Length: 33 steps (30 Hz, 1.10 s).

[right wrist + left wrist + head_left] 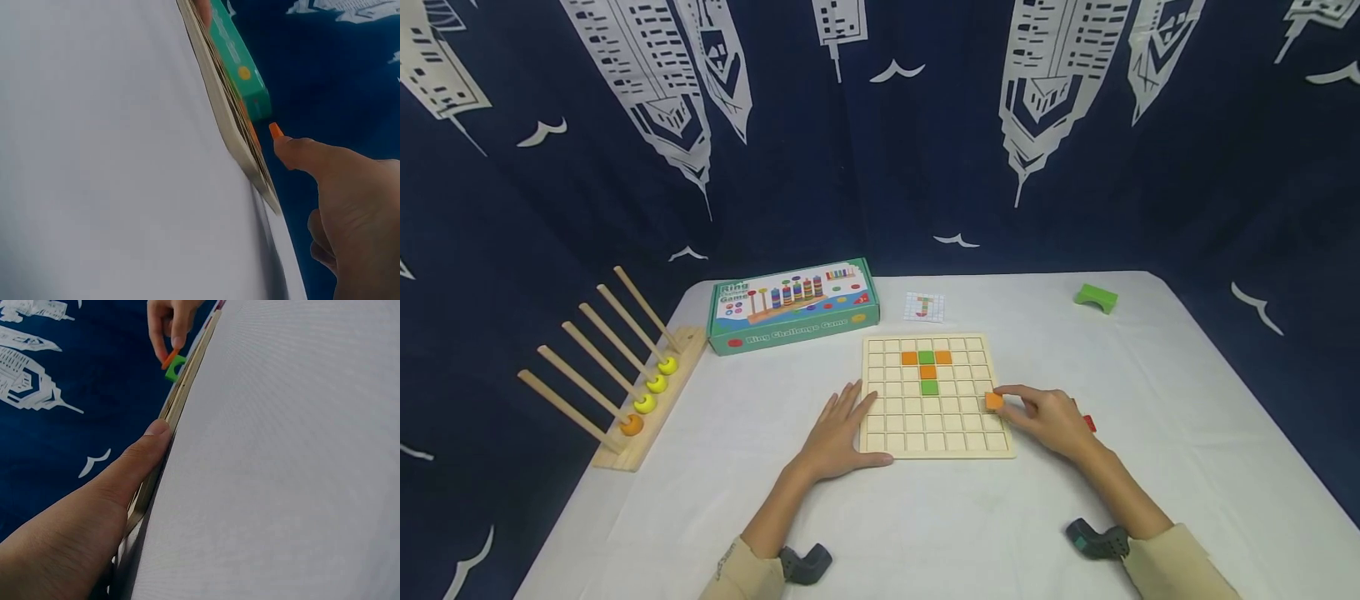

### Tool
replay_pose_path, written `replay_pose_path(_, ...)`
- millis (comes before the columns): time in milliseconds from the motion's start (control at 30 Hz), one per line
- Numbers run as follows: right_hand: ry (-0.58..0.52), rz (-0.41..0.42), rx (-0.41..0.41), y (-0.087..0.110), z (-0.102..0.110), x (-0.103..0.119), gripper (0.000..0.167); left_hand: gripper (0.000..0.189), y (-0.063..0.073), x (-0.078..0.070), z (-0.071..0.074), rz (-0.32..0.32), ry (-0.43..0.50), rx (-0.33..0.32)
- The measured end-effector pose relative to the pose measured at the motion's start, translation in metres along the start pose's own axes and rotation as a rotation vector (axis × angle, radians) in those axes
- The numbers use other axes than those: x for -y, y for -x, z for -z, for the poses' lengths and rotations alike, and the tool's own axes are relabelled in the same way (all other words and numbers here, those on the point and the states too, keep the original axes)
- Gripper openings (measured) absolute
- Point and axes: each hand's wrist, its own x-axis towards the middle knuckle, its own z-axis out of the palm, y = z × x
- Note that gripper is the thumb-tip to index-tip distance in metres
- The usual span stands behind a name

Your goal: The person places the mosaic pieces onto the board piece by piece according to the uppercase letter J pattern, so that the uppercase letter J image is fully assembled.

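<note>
A square wooden grid board (891, 425) lies on the white table, with several orange and green square tiles set in its upper middle cells, such as a green tile (929, 387). My left hand (838, 433) rests at the board's left edge, fingers spread and straight, thumb along the near corner. Between thumb and fingertips my right hand (1048, 418) pinches an orange square tile (993, 402) above the board's right edge. The same orange tile (275, 130) shows at the thumb tip in the right wrist view. A red piece (1089, 423) lies partly hidden behind the right hand.
A green game box (790, 332) stands behind the board to the left, beside a wooden peg rack (647, 433) with yellow and orange rings. A small pattern card (924, 307) lies behind the board. Far right sits a green arch block (1096, 297).
</note>
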Motion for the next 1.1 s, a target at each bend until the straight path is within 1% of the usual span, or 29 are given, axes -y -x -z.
replay_pose_path(167,-0.039,0.009,0.063,-0.010,-0.015,0.013,0.029,0.105,0.000,-0.002,0.001,-0.014,0.007,-0.006)
replay_pose_path(333,-0.046,0.052,0.078,-0.021,-0.032,0.023,0.030,0.105,0.001,-0.002,0.002,-0.010,0.004,-0.004)
replay_pose_path(500,-0.047,0.057,0.101,-0.031,-0.044,0.032,0.031,0.106,0.000,0.000,0.001,-0.006,-0.010,-0.007)
replay_pose_path(667,-0.050,0.064,0.111,-0.037,-0.051,0.037,0.030,0.106,0.000,0.001,0.001,-0.008,-0.011,-0.003)
replay_pose_path(800,-0.052,0.065,0.133,-0.040,-0.055,0.041,0.031,0.106,0.000,0.001,0.001,0.001,-0.016,0.002)
replay_pose_path(900,-0.050,0.062,0.148,-0.041,-0.057,0.043,0.030,0.105,0.001,0.000,0.002,-0.005,-0.014,0.000)
replay_pose_path(1100,-0.039,0.070,0.147,-0.042,-0.058,0.044,0.029,0.105,0.001,-0.002,0.003,0.004,-0.011,0.014)
